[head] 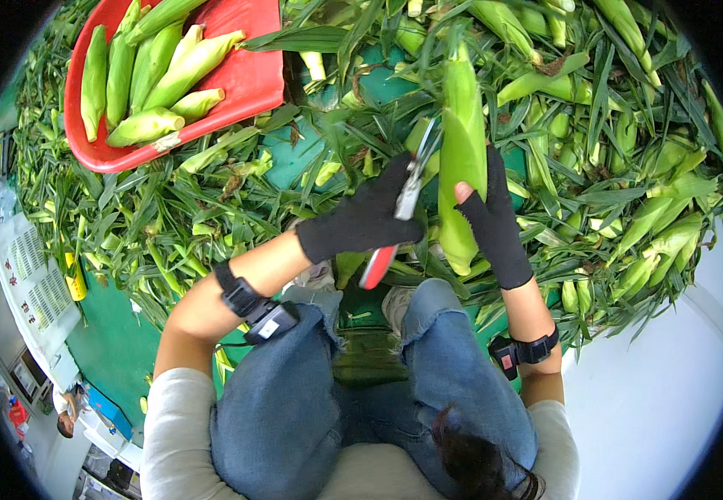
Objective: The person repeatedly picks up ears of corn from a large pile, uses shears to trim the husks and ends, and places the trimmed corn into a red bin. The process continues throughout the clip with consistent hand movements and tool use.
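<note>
My left hand [361,215], in a black fingerless glove, grips a pair of metal cutting shears with red on the handle [379,265]. The blades [423,150] point up and away, just left of an ear of corn [463,137]. That ear is in its green husk and stands nearly lengthwise in view, its tip end away from me. My right hand [496,219], gloved the same way, holds the ear from the right, with the bare thumb tip on the husk. Whether the blades touch the ear's leaves is blurred.
A red plastic tray [108,164] at the far left holds several husked-in ears [193,69]. Cut husk leaves [224,206] cover the green floor [108,331]. More untrimmed ears [649,231] pile up at the right. A yellow cylinder [75,278] lies at the left. Another person [65,412] is far off.
</note>
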